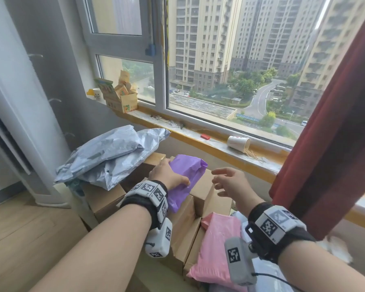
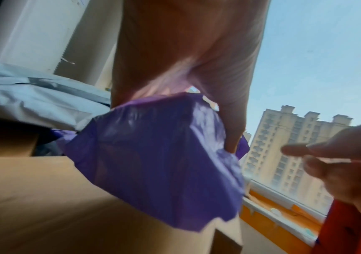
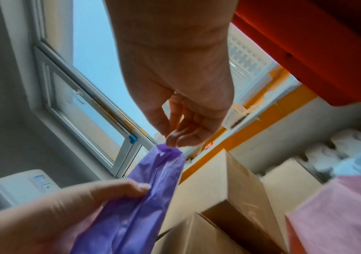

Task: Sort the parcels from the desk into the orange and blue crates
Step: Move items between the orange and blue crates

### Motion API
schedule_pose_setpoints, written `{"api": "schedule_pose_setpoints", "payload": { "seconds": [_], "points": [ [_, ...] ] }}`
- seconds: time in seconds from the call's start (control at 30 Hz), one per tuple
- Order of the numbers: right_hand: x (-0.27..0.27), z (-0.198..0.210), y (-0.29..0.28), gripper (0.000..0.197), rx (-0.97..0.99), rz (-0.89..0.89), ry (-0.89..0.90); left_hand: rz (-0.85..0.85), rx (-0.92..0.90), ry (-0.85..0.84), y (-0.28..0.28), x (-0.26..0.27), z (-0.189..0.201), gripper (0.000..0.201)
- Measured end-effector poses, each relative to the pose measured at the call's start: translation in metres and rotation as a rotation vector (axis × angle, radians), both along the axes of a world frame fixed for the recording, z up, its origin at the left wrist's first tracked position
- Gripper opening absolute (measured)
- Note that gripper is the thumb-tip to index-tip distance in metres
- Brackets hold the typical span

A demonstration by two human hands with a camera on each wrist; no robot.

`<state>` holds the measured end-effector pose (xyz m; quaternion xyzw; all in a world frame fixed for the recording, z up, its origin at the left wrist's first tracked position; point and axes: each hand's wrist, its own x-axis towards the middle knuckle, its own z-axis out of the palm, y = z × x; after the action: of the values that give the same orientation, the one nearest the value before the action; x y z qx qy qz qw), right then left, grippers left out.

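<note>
Atop the cardboard boxes [image 1: 185, 220] piled on the table, in the head view, lies a purple poly mailer [image 1: 184, 180], its long axis running from near-left to far-right, toward the window sill [image 1: 209, 140]. The left hand [image 1: 167, 175] grips its left edge, thumb over the near part, while the right hand [image 1: 230, 182] hovers just right of it, fingers loosely spread, holding nothing. Grey mailers [image 1: 110, 157] lie far left and a pink mailer [image 1: 217, 245] near right; no crates are in view. From the left wrist, the purple poly mailer [image 2: 153, 163] shows crumpled film bunching under the left hand [image 2: 186, 68], with its near end hanging over a box edge. From the right wrist, the right hand [image 3: 181, 106] has relaxed fingertips [image 3: 172, 137] right at the bag's far end, though contact is unclear. It looks light, soft and slippery, so a firm pinch across the padded middle should serve better than the floppy ends.
</note>
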<state>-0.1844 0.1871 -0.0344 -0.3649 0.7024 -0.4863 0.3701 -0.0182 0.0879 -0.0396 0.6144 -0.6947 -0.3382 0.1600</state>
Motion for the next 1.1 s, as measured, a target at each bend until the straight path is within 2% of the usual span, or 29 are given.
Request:
{"api": "schedule_pose_setpoints", "payload": {
  "seconds": [0.07, 0.13, 0.2, 0.27, 0.33, 0.47, 0.67, 0.77, 0.83, 0.9, 0.97, 1.03, 1.1],
  "points": [
    [-0.003, 0.006, 0.000, 0.037, -0.128, 0.016, 0.229, -0.046, 0.033, 0.084, 0.002, -0.009, 0.012, 0.104],
    [-0.007, 0.013, 0.002, 0.064, -0.199, 0.107, 0.581, -0.086, 0.075, 0.161, 0.005, -0.019, 0.021, 0.104],
    [-0.011, 0.024, 0.006, 0.084, -0.167, 0.240, 0.920, -0.130, 0.144, 0.276, 0.008, -0.029, 0.028, 0.080],
    [-0.017, 0.033, 0.011, 0.094, -0.092, 0.333, 1.201, -0.194, 0.227, 0.335, 0.012, -0.038, 0.036, 0.058],
    [-0.023, 0.036, 0.015, 0.098, -0.024, 0.371, 1.331, -0.262, 0.268, 0.323, 0.014, -0.047, 0.043, 0.049],
    [-0.033, 0.033, 0.024, 0.096, 0.062, 0.332, 1.297, -0.349, 0.279, 0.302, 0.020, -0.063, 0.049, 0.031],
    [-0.042, 0.031, 0.037, 0.065, 0.015, 0.247, 1.218, -0.466, 0.312, 0.330, 0.029, -0.079, 0.051, 0.015],
    [-0.049, 0.028, 0.041, 0.060, -0.003, 0.204, 1.162, -0.516, 0.319, 0.321, 0.029, -0.083, 0.053, 0.012],
    [-0.055, 0.029, 0.044, 0.062, 0.030, 0.166, 1.090, -0.481, 0.293, 0.339, 0.030, -0.087, 0.058, 0.021],
    [-0.060, 0.033, 0.048, 0.061, 0.052, 0.110, 0.984, -0.377, 0.271, 0.403, 0.028, -0.087, 0.065, 0.036],
    [-0.067, 0.039, 0.051, 0.051, 0.035, 0.015, 0.831, -0.284, 0.234, 0.492, 0.024, -0.087, 0.071, 0.063],
    [-0.073, 0.045, 0.053, 0.043, -0.002, -0.081, 0.578, -0.247, 0.187, 0.574, 0.019, -0.088, 0.073, 0.085],
    [-0.077, 0.049, 0.055, 0.040, -0.050, -0.115, 0.282, -0.216, 0.144, 0.652, 0.019, -0.087, 0.074, 0.077]
  ]
}}
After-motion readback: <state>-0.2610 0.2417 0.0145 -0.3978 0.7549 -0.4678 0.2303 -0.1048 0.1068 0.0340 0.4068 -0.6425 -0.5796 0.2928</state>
